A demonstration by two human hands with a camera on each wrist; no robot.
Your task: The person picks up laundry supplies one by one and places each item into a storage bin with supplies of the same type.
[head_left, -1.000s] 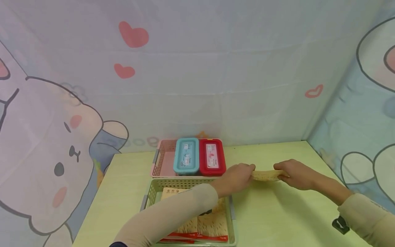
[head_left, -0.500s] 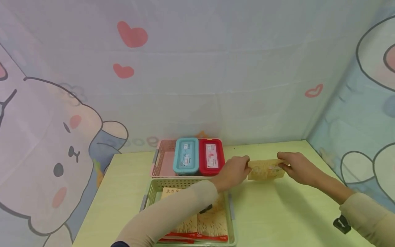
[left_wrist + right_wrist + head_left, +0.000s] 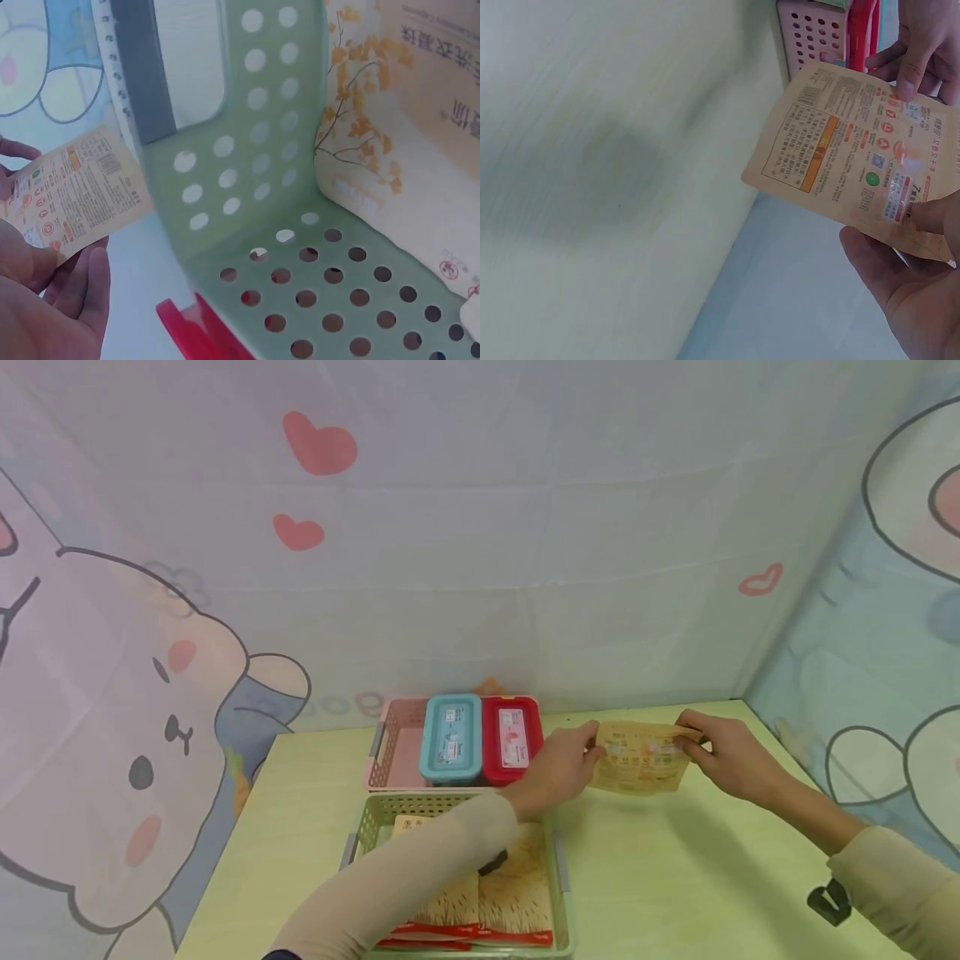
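Over the right part of the table, both hands hold a thin beige printed pouch [image 3: 637, 764] between them. My left hand [image 3: 555, 771] pinches its left upper side, thumb in front and fingers behind. At the opposite upper corner, my right hand [image 3: 726, 758] pinches it between thumb and fingers. Close up in the right wrist view, the pouch [image 3: 832, 142] shows its text side with a barcode, small icons and an orange strip. It hangs tilted above the tabletop, casting a shadow.
A green basket [image 3: 420, 804] with several beige packets [image 3: 517, 893] stands at the front, partly covered by the left sleeve. Behind it, a pink basket [image 3: 401, 739] holds a blue lidded box [image 3: 452, 739] and a red one [image 3: 514, 743]. A printed curtain [image 3: 540, 543] hangs behind.
Both hands have raised the pouch and moved it slightly back. Its printed face has tipped into view, after showing only as a narrow strip. The baskets have stayed in place.
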